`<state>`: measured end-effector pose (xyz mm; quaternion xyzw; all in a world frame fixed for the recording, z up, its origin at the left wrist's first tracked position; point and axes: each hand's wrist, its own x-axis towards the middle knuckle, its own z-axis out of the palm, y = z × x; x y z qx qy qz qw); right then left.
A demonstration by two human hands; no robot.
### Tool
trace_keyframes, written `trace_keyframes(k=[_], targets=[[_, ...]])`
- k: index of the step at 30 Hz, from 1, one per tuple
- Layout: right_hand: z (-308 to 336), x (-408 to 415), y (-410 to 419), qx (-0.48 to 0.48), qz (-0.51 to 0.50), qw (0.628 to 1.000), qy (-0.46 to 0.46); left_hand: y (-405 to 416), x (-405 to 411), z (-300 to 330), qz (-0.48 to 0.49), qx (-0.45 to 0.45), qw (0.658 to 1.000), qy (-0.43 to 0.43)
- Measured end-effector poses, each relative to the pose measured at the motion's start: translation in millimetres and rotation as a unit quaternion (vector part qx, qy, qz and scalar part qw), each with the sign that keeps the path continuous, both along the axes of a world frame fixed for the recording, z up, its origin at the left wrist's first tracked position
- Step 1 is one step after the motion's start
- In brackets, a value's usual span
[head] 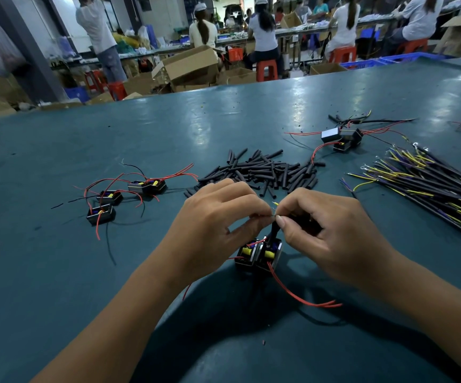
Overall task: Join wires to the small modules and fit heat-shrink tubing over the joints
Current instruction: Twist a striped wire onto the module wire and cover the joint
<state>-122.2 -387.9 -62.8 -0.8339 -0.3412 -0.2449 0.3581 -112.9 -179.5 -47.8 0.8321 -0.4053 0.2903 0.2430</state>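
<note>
Hiding the wire joint (pixel 274 215), both hands (pixel 218 214) pinch together.

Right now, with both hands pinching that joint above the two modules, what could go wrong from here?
Three risks, all judgement calls:
1. The left hand and right hand meet on thin wire ends; a slip could undo the joint.
2. The two modules hang close beneath, so a tug may drag them.
3. The red leads trail toward the person and could snag a forearm.
</note>
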Motion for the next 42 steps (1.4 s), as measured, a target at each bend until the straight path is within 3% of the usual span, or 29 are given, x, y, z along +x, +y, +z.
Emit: trace_keyframes(k=[3, 5, 6, 8, 10, 11, 12, 13, 15, 16, 17, 22, 26, 35, 42], targets=[[1, 0, 0, -0.002, -0.009, 1.0, -0.01, -8, -7, -1, -0.001, -0.064, 0.992, 0.107], [2, 0, 0, -0.013, -0.017, 1.0, -0.022, -15, -11, 1, -0.002, -0.15, 0.953, 0.264], [3, -1, 0, -0.022, -0.021, 0.999, -0.03, -18, -13, 1, -0.004, -0.211, 0.912, 0.351], [2, -2, 0, -0.043, -0.025, 0.998, -0.045, -24, -14, 1, 0.002, -0.32, 0.797, 0.512], [2, -2, 1, -0.049, -0.024, 0.997, -0.047, -27, -15, 1, -0.008, -0.374, 0.691, 0.619], [2, -1, 1, -0.044, -0.024, 0.998, -0.043, -26, -15, 2, -0.015, -0.377, 0.675, 0.634], [2, 0, 1, -0.035, -0.025, 0.998, -0.035, -24, -15, 3, -0.021, -0.36, 0.699, 0.618], [2, 0, 0, -0.027, -0.026, 0.999, -0.025, -21, -14, 2, -0.02, -0.317, 0.765, 0.559], [2, 1, -1, -0.012, -0.025, 1.0, -0.007, -13, -12, 0, 0.018, -0.153, 0.931, 0.33], [2, 2, -2, -0.005, -0.023, 1.0, 0.002, -9, -10, -1, 0.042, -0.071, 0.975, 0.206], [1, 2, -2, 0.001, -0.02, 1.0, 0.009, -7, -7, -2, 0.058, -0.023, 0.991, 0.12], [2, 1, -1, 0.009, -0.006, 1.0, 0.022, -3, -4, -1, 0.045, 0.027, 0.999, -0.013], [2, 1, -1, 0.018, 0.001, 0.999, 0.039, -4, -3, -1, 0.043, 0.064, 0.995, -0.057], [3, 1, -1, 0.023, 0.01, 0.998, 0.05, -5, -3, 2, 0.044, 0.067, 0.994, -0.078], [4, 0, -1, 0.033, 0.006, 0.999, 0.036, -12, -8, 2, 0.036, 0.038, 0.998, -0.034]])
